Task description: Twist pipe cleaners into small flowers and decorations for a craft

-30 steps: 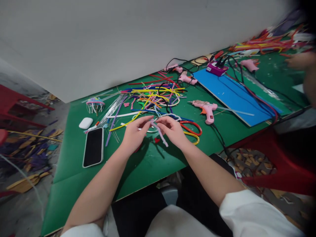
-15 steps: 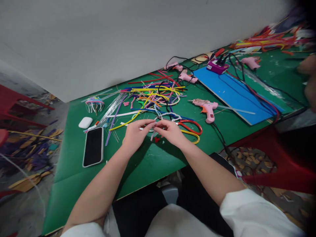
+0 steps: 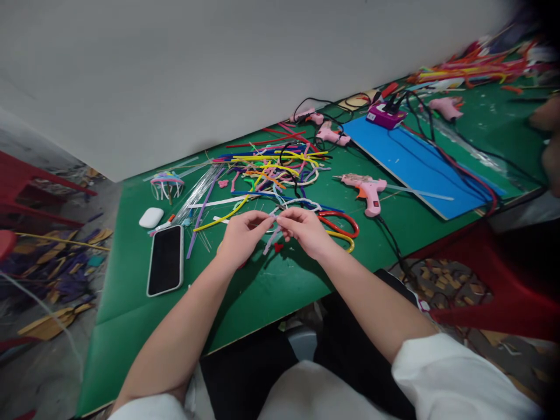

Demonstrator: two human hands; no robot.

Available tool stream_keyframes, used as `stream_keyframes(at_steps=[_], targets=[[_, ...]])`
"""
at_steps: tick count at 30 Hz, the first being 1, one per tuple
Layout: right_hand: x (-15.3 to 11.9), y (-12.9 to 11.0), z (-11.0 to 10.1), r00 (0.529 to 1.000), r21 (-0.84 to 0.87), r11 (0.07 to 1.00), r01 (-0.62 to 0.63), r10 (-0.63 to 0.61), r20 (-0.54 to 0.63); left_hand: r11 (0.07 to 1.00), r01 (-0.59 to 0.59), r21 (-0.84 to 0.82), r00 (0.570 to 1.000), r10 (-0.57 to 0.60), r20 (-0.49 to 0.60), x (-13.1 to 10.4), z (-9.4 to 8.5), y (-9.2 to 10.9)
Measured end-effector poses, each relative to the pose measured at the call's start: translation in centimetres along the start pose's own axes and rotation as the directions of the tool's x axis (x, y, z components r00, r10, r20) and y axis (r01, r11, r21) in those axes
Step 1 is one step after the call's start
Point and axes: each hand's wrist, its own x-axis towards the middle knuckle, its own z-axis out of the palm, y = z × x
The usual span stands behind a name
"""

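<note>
A short light-purple pipe cleaner (image 3: pixel 272 241) is pinched between my two hands, its loose end hanging down toward me. My left hand (image 3: pixel 245 236) grips it with thumb and forefinger. Close against it, my right hand (image 3: pixel 304 232) pinches the same piece, fingers curled. Under the hands lies a small red scrap (image 3: pixel 279 248). Scissors with one red and one yellow handle (image 3: pixel 340 224) lie beside my right hand, their blades hidden beneath it. Just beyond my fingers spreads a tangled pile of coloured pipe cleaners (image 3: pixel 280 166).
A phone (image 3: pixel 165 261), a white earbud case (image 3: pixel 151 217) and a small pipe-cleaner piece with white strands (image 3: pixel 167 185) are at the left. On the right are a pink glue gun (image 3: pixel 370 192), a blue board (image 3: pixel 420 169) and a purple power block (image 3: pixel 385 116) with cords. Another person's hand (image 3: pixel 549 116) shows at far right.
My right hand has lifted its fingers slightly and shifted a little to the right. More of the light-purple pipe cleaner now shows below the fingertips. The things on the table look unmoved.
</note>
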Motion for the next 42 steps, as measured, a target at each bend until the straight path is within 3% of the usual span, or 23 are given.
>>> stream_keyframes(at_steps=[4, 8, 14, 20, 23, 32, 35, 38, 42], targets=[[0.1, 0.3, 0.0, 0.999, 0.099, 0.994, -0.038, 0.037, 0.009, 1.0, -0.009, -0.005, 1.0, 0.009, -0.024, -0.1, 0.2, -0.1], [0.1, 0.3, 0.1, 1.0, 0.088, 0.996, -0.024, 0.022, 0.014, 0.999, -0.041, 0.029, 0.998, 0.042, -0.054, -0.1, 0.1, 0.0], [0.0, -0.3, 0.1, 1.0, -0.002, 1.0, -0.006, 0.006, -0.016, 0.941, -0.141, 0.309, 0.982, 0.171, -0.074, -0.4, -0.2, 0.6], [0.0, -0.2, -0.3, 0.997, -0.061, 0.998, -0.027, 0.031, 0.07, 0.881, -0.194, 0.432, 0.969, 0.242, -0.058, -0.7, 0.1, 0.7], [-0.1, -0.2, -0.2, 0.996, -0.072, 0.997, -0.028, 0.034, 0.083, 0.886, -0.203, 0.416, 0.966, 0.252, -0.064, -0.8, 0.4, 0.6], [-0.3, 0.4, 1.1, 0.991, 0.086, 0.996, 0.022, -0.011, -0.132, 0.977, -0.118, 0.178, 0.984, 0.139, -0.11, -0.8, 1.5, -0.4], [-0.1, 0.6, 1.0, 0.987, 0.095, 0.995, 0.003, 0.012, -0.159, 0.909, -0.236, 0.343, 0.939, 0.304, -0.159, -0.9, 1.7, -0.6], [0.0, 0.6, 0.8, 0.984, 0.12, 0.993, -0.007, 0.028, -0.175, 0.75, -0.387, 0.536, 0.844, 0.523, -0.122, -1.0, 1.7, -0.9], [0.0, 0.6, 0.6, 0.987, 0.129, 0.992, -0.012, 0.032, -0.159, 0.61, -0.454, 0.649, 0.781, 0.624, -0.041, -0.9, 1.3, -1.6]])
